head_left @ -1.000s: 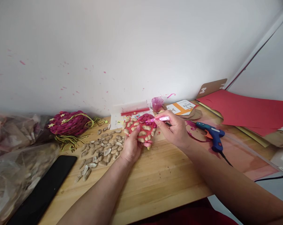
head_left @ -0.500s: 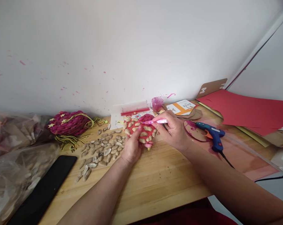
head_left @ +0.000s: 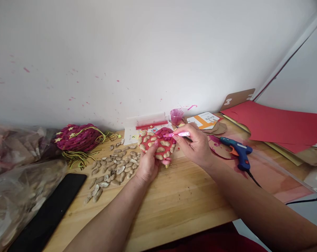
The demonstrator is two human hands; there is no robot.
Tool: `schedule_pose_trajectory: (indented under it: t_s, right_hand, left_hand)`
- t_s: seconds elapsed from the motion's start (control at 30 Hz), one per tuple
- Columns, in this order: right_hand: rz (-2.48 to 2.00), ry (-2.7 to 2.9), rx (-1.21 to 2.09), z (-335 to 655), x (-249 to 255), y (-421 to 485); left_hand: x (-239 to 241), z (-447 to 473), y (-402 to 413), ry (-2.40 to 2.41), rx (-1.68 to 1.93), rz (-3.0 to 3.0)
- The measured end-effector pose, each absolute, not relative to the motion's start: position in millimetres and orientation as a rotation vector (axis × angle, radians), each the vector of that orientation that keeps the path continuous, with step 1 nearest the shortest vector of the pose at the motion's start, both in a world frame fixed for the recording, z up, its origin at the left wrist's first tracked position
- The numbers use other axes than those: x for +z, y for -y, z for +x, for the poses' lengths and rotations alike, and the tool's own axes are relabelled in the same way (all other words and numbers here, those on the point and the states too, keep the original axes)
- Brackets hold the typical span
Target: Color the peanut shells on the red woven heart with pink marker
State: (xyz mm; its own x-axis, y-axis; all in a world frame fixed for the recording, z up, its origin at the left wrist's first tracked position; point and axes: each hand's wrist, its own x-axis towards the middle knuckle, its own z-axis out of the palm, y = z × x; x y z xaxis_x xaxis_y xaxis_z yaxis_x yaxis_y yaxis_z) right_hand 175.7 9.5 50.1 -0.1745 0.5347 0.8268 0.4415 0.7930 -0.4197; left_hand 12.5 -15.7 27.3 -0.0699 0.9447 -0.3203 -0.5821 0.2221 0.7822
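Note:
My left hand [head_left: 148, 162] grips a round red disc [head_left: 160, 145] by its near edge, thumb on top and fingers underneath. Peanut shells are stuck over the disc, plain tan on the left and near side, magenta at the far right. My right hand [head_left: 196, 145] pinches a white-handled paintbrush [head_left: 184, 134] stained pink, its tip touching the magenta shells. Many loose peanut shells [head_left: 116, 164] lie on the wooden table left of the disc. Behind the disc stands a clear cup [head_left: 176, 116] smeared with magenta paint.
Left are a magenta shell-covered piece [head_left: 79, 138] with stars and cords, plastic bags [head_left: 24, 196] and a black flat object [head_left: 49, 210]. A blue glue gun [head_left: 242, 155] with a cable lies right, before red card sheets [head_left: 276, 122]. A paint-splashed wall [head_left: 116, 63] rises behind.
The brush tip has shifted slightly right and up across the shells, with my right hand moving a little right. My left hand and the disc stay nearly in place.

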Motion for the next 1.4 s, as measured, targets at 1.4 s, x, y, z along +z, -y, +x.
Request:
schedule_pose_trajectory:
  t_s: [1.4]
  right_hand:
    - [-0.762, 1.828, 0.082, 174.6, 48.0, -9.1]
  left_hand:
    - [27.8, 11.6, 16.3, -0.981, 1.303, 0.466]
